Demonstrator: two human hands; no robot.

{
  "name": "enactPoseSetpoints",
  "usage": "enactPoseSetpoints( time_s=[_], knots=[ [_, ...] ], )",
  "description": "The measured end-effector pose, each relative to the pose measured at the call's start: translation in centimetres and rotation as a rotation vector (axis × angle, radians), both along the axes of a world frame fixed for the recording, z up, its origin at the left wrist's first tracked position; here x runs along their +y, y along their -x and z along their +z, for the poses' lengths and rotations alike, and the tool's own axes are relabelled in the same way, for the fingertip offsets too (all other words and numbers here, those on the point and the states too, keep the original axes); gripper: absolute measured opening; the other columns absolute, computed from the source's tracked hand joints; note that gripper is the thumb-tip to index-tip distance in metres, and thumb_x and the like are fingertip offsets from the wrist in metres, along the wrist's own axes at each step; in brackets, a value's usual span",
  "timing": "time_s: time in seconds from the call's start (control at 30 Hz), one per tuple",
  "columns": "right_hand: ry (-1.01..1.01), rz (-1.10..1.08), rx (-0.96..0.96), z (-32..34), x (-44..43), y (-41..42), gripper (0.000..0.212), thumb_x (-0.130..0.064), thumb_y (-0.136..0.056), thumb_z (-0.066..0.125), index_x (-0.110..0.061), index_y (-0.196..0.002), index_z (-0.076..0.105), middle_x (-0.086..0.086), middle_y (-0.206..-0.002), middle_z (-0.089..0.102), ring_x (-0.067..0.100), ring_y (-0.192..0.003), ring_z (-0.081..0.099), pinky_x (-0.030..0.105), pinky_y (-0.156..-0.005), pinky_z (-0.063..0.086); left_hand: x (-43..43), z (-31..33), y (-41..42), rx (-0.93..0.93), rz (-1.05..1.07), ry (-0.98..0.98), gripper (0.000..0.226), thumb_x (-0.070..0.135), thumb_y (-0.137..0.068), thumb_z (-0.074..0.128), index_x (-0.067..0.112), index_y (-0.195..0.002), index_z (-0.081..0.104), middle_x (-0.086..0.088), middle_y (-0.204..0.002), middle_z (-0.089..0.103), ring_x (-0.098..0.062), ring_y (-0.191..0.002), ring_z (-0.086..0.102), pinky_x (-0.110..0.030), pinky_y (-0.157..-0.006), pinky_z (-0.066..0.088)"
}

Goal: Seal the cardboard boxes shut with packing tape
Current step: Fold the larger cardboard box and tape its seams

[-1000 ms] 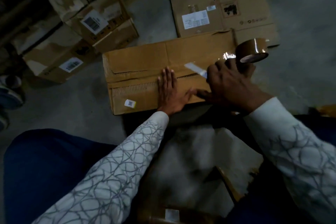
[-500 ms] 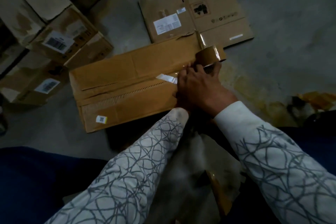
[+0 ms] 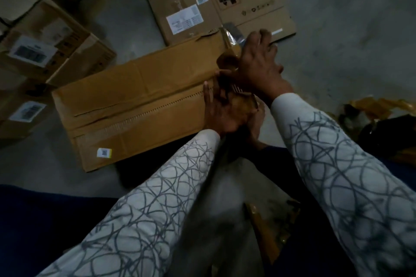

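Observation:
A long brown cardboard box (image 3: 139,96) lies on the concrete floor in front of me, its top flaps meeting along a lengthwise seam. My left hand (image 3: 225,108) lies flat on the box's right end, over the seam, holding nothing. My right hand (image 3: 258,63) is just past that end, closed over a brown packing tape roll (image 3: 226,60) that it mostly hides. A shiny strip of tape (image 3: 234,37) shows at the box's far right corner, above my right hand.
A flattened carton (image 3: 225,0) with a white label lies behind the box. Several labelled cardboard boxes (image 3: 45,40) are stacked at the left. Crumpled yellowish material (image 3: 371,105) sits on the floor at the right. My legs in dark blue trousers (image 3: 45,220) fill the foreground.
My left hand slid right along the seam to the box's right end. My right hand carried the tape roll to the far right corner. The white strip on the seam is now covered.

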State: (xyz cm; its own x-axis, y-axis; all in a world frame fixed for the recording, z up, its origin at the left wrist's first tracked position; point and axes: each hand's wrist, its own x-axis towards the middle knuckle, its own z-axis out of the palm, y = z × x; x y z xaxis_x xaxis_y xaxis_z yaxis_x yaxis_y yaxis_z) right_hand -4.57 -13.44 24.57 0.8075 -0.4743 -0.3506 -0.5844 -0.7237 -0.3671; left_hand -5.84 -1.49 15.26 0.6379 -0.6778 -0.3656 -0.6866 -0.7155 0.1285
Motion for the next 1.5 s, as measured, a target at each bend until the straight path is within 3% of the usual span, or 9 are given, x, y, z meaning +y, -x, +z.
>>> enactPoseSetpoints(
  time_s=[0.2, 0.47, 1.0, 1.13, 1.2, 1.27, 1.33, 1.4, 1.5],
  knots=[
    [-0.250, -0.220, -0.189, -3.5, -0.3, 0.2, 0.091, -0.052, -0.069, 0.086, -0.009, -0.130, 0.034, 0.012, -0.130, 0.048, 0.031, -0.116, 0.054, 0.041, -0.093, 0.047, -0.2, -1.1, -0.6, 0.089, 0.055, 0.081, 0.110, 0.082, -0.083, 0.031, 0.015, -0.159, -0.013, -0.014, -0.166, -0.018, -0.033, -0.150, -0.025, -0.056, -0.117, -0.022],
    [-0.117, -0.510, -0.312, -4.6, -3.5, 1.5, 0.094, -0.039, -0.059, 0.092, -0.003, -0.129, 0.042, 0.014, -0.133, 0.045, 0.028, -0.119, 0.049, 0.029, -0.091, 0.041, -0.8, -1.9, -0.2, 0.091, 0.184, 0.072, 0.125, 0.089, -0.075, 0.037, 0.009, -0.158, -0.012, -0.010, -0.165, -0.023, -0.025, -0.151, -0.025, -0.052, -0.121, -0.014],
    [-0.145, -0.694, -0.377, -8.7, -4.4, 2.2, 0.086, -0.032, -0.062, 0.091, -0.003, -0.125, 0.040, 0.012, -0.129, 0.044, 0.024, -0.117, 0.047, 0.032, -0.099, 0.043, -0.9, -2.5, -0.5, 0.059, 0.112, 0.142, 0.119, 0.083, -0.071, 0.053, 0.033, -0.159, -0.010, -0.012, -0.165, -0.021, -0.033, -0.152, -0.020, -0.058, -0.121, -0.007],
    [-0.398, -0.837, -0.372, -9.3, -4.2, 2.4, 0.101, -0.058, -0.052, 0.092, -0.013, -0.122, 0.034, 0.008, -0.126, 0.051, 0.024, -0.115, 0.054, 0.043, -0.096, 0.052, -0.2, -2.1, -0.2, 0.052, 0.034, 0.121, 0.131, 0.086, -0.066, 0.058, 0.026, -0.159, -0.012, -0.016, -0.164, -0.024, -0.036, -0.150, -0.024, -0.060, -0.119, -0.013],
    [-0.534, -0.978, -0.322, -10.6, -3.8, 3.1, 0.124, -0.084, -0.043, 0.080, -0.021, -0.136, 0.028, 0.007, -0.128, 0.051, 0.022, -0.116, 0.054, 0.048, -0.097, 0.052, 1.3, -2.1, -0.4, 0.024, -0.038, 0.086, 0.135, 0.078, -0.065, 0.069, 0.025, -0.159, -0.012, -0.015, -0.164, -0.022, -0.037, -0.150, -0.022, -0.062, -0.118, -0.011],
    [-0.694, -1.035, -0.218, -12.0, -2.7, 4.9, 0.108, -0.092, -0.058, 0.063, -0.040, -0.146, 0.028, 0.005, -0.126, 0.048, 0.019, -0.104, 0.053, 0.041, -0.089, 0.053, 3.2, -1.7, -1.1, -0.038, -0.083, 0.059, 0.130, 0.059, -0.067, 0.077, 0.027, -0.160, -0.009, -0.012, -0.167, -0.015, -0.037, -0.153, -0.013, -0.066, -0.119, 0.001],
    [-0.956, -1.027, -0.103, -13.2, -0.9, 7.1, 0.081, -0.100, -0.059, 0.046, -0.035, -0.105, 0.059, -0.004, -0.091, 0.057, 0.012, -0.066, 0.059, 0.024, -0.056, 0.050, 4.6, -0.6, -2.3, -0.055, -0.130, 0.029, 0.120, 0.051, -0.072, 0.075, 0.027, -0.160, -0.003, -0.010, -0.168, -0.005, -0.039, -0.153, -0.001, -0.067, -0.117, 0.013],
    [-1.093, -1.041, -0.139, -12.9, 0.5, 8.3, 0.068, -0.095, -0.073, 0.037, -0.029, -0.079, 0.052, -0.008, -0.070, 0.053, 0.004, -0.041, 0.053, 0.014, -0.040, 0.039, 4.7, 1.3, -4.9, -0.001, -0.150, -0.004, 0.113, 0.052, -0.076, 0.074, 0.026, -0.160, 0.003, -0.009, -0.168, 0.001, -0.039, -0.153, 0.006, -0.066, -0.115, 0.020],
    [-1.007, -1.217, -0.292, -10.9, 0.9, 8.0, 0.068, -0.073, -0.096, 0.028, -0.016, -0.113, 0.061, 0.002, -0.088, 0.072, 0.015, -0.067, 0.064, 0.029, -0.054, 0.047, 3.6, 4.1, -10.8, 0.130, -0.164, -0.016, 0.116, 0.062, -0.071, 0.078, 0.025, -0.160, 0.014, -0.011, -0.167, 0.010, -0.038, -0.151, 0.015, -0.058, -0.118, 0.022]
  ],
)
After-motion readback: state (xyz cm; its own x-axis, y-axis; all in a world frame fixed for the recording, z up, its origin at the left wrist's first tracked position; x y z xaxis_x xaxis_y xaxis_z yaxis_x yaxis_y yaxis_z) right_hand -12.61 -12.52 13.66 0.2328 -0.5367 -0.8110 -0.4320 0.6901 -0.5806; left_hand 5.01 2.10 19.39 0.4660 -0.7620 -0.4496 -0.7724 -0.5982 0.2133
